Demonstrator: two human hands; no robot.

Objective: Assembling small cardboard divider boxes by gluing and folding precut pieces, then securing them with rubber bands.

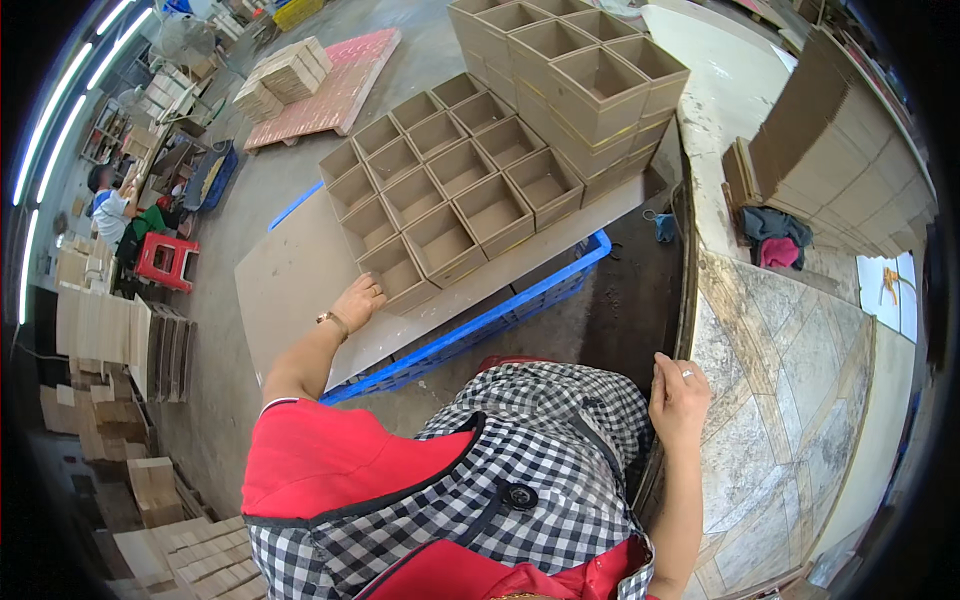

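Observation:
My left hand (357,303) is at the near left corner of a block of open square cardboard boxes (462,167) set in rows. Its fingers are bent against the wall of the nearest box (398,282), apparently pinching it; the fingertips are partly hidden. The boxes stand on a flat brown board (290,262), which lies across a blue plastic crate (468,332). My right hand (680,395) rests by the edge of the patterned worktable (790,400), loosely bent with fingers apart and holding nothing.
Taller stacks of the same boxes (598,85) rise at the far right of the board. A cardboard stack (850,140) and dark cloth (775,232) lie on the worktable. A red stool (168,262), wood-coloured stacks (120,340), a pink pallet (345,85) and a seated person (110,212) are leftward.

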